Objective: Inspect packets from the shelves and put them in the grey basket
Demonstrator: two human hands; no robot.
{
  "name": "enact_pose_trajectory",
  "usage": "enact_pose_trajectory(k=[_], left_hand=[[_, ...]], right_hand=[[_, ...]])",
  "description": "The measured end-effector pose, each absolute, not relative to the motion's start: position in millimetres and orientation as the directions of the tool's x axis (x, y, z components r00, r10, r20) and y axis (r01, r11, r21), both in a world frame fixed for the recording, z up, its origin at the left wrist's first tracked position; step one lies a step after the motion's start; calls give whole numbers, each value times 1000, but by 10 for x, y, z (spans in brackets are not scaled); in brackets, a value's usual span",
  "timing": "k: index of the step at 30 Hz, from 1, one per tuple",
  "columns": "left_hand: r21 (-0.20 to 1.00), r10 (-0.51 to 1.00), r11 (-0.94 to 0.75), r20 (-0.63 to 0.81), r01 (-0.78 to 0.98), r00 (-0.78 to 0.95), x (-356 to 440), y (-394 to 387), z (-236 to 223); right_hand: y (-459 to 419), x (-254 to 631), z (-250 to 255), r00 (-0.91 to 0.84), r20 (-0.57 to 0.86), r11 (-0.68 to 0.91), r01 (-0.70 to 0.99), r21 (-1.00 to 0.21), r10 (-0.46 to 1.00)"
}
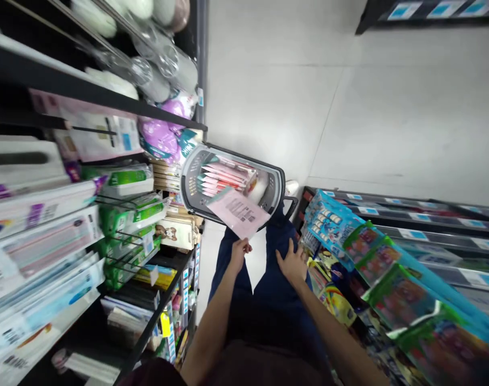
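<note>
My left hand (238,255) pinches the near corner of a flat pink packet (239,212) with printed text and dark code marks. The packet is tilted over the near side of a grey shopping basket (190,170). Inside the basket, several similar pink packets (224,176) stand in a row beside a whitish wrapped item (259,185), whose kind I cannot make out. My right hand (293,264) rests on my right leg with its fingers apart, holding nothing. The basket's dark handle (293,206) sticks out on the right, above that hand.
Left of me, a dark shelf (188,252) carries green packs (132,212), purple packages (161,136) and boxes. Close on my right, a low rack holds blue bags (331,222) and green-topped bags (405,292). Pale floor tiles (276,91) lie beyond the basket. Another shelf's corner (363,24) stands far right.
</note>
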State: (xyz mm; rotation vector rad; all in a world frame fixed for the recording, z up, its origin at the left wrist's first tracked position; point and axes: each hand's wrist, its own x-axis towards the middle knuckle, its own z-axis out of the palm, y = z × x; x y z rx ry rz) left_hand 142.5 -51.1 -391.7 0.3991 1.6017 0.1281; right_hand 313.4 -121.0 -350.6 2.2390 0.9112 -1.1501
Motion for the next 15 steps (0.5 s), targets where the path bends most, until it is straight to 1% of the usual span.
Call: enact_pose_trajectory(k=[3, 5, 7, 10, 12, 13, 14, 15], left_hand=[[361, 364, 912, -931, 195, 26, 1331, -554, -3469], [390, 382, 890, -921, 235, 79, 1190, -510, -3149], [415, 390, 859, -910, 301, 141, 1004, -450, -2806], [466, 417, 781, -885, 416, 208, 703, -350, -2268], [511, 454, 709, -858, 486, 241, 527, -266, -1907], [539, 477, 664, -839, 518, 261, 452, -216, -1727], [562, 494, 617, -821, 550, 286, 388, -161, -1545], [585, 512, 567, -802, 581, 308, 335, -100, -1363]], right_hand=[[-1328, 3019, -3246, 389, -853, -677, 733, 60, 347], [-1369, 2981, -3010, 334, -884, -729, 685, -11, 326], [-1345, 2969, -2730, 235, -913, -799, 585, -142, 335], [-1123, 2941, -2219, 149, -869, -799, 490, -350, 472], [-837, 2882, -1779, 157, -758, -749, 371, -549, 633], [-663, 2838, -1511, 174, -666, -683, 303, -665, 726], [-478, 2788, -1201, 206, -545, -582, 285, -761, 813], [-295, 2732, -848, 236, -414, -473, 331, -817, 879]])
